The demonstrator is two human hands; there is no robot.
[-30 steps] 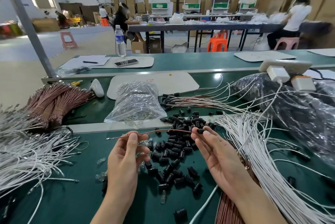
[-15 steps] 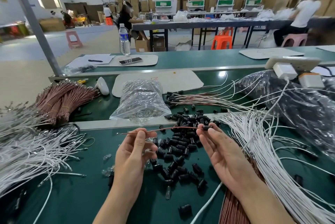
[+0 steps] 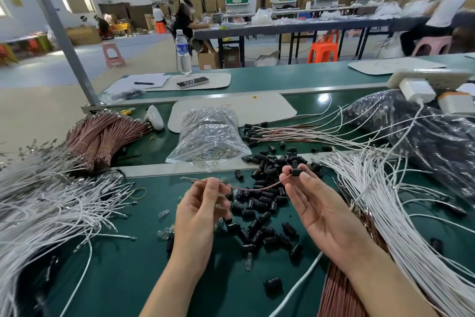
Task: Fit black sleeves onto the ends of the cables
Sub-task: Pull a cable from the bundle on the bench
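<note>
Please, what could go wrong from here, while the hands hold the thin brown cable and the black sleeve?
1. The thin reddish-brown cable sags between the left hand and the right hand; pushed from that far back, it may buckle instead of going fully into the small black plastic sleeve.
2. Only fingertips pinch that sleeve; if it slips, it would probably drop into the pile of loose black sleeves below.

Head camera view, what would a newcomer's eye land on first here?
At centre, the left hand and right hand hold a thin brown cable between them, the right pinching a black sleeve at its end. Below lies a loose pile of black sleeves on the green table, with white cables heaped on either side.
</note>
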